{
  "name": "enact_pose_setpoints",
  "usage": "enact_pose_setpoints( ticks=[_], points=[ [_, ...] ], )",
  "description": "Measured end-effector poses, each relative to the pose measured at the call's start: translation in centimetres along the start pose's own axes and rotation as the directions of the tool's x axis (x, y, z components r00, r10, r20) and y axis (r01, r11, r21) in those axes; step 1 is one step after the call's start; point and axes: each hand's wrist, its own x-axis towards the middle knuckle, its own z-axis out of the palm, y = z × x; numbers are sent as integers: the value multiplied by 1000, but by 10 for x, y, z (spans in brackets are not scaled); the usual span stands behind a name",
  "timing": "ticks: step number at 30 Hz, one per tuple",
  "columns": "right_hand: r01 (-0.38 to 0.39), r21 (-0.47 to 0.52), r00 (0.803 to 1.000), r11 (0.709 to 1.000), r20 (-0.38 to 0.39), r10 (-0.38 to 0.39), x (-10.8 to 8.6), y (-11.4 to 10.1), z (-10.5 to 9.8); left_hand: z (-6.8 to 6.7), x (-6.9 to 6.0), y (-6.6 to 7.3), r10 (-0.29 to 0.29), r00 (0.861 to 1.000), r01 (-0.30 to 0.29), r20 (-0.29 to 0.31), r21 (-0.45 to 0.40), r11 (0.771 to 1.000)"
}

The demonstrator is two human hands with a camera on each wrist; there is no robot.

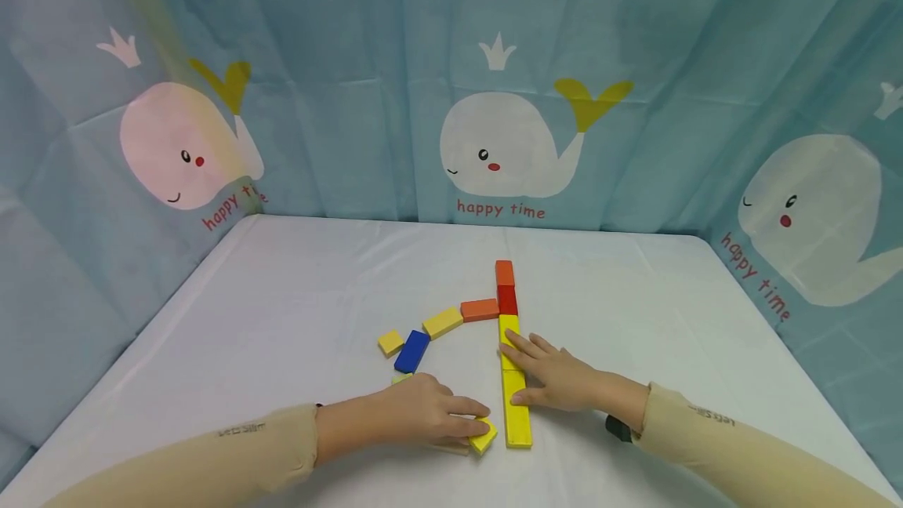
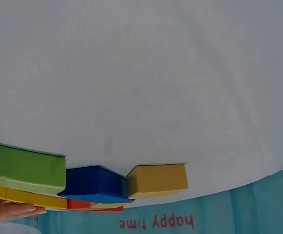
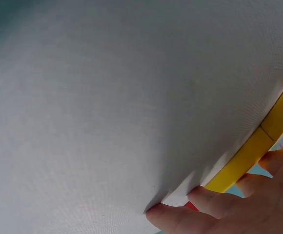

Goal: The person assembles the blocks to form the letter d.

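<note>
My left hand (image 1: pixel 416 411) pinches a small yellow block (image 1: pixel 484 439) close to the table, left of a straight column of blocks. The column's near part is two long yellow blocks, the far one (image 1: pixel 508 325) and the near one (image 1: pixel 518 427). Beyond them lie a red block (image 1: pixel 507 300) and an orange block (image 1: pixel 504 273). My right hand (image 1: pixel 564 380) rests against the yellow blocks from the right, fingers spread. A green block (image 2: pixel 24 168) shows fully only in the left wrist view; in the head view my left hand mostly covers it. A pale wooden block (image 1: pixel 450 450) is partly hidden under that hand.
From the red block a curved row runs left and nearer: an orange-red block (image 1: pixel 480 310), a pale yellow block (image 1: pixel 443 323) and a blue block (image 1: pixel 412 351). A small tan-yellow block (image 1: pixel 391 343) sits beside the blue one. A whale-print curtain (image 1: pixel 339 100) borders the white table (image 1: pixel 282 296).
</note>
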Motion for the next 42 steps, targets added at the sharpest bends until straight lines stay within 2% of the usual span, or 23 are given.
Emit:
enact_pose_setpoints(
  ticks=[3, 7, 13, 20, 23, 34, 40, 42],
  points=[
    [8, -6, 1000, 1000, 1, -8, 0, 0, 0, 3, 5, 2, -7, 999, 9, 52, -31, 999],
    [10, -15, 1000, 1000, 2, -10, 0, 0, 0, 6, 8, 4, -41, 994, 49, 102, -82, 995],
    [2, -21, 1000, 1000, 5, -2, 0, 1, 0, 8, 9, 10, -41, 990, 56, 134, -114, 992],
    [1, -17, 1000, 1000, 7, -1, 0, 1, 1, 10, 8, 17, -66, 979, 97, 194, -159, 982],
    [9, -22, 1000, 1000, 4, -8, 0, 2, 1, 8, 8, 18, -65, 973, 99, 222, -149, 984],
    [6, -20, 1000, 1000, 4, -6, 0, 2, 1, 7, 7, 19, -60, 968, 86, 245, -97, 992],
    [3, -15, 1000, 1000, 8, -3, 0, 1, 1, -1, -4, 19, -141, 959, 148, 247, -11, 989],
    [2, -21, 1000, 1000, 7, -2, 0, 1, 0, -3, -8, 18, -157, 960, 158, 232, 12, 987]
  ],
)
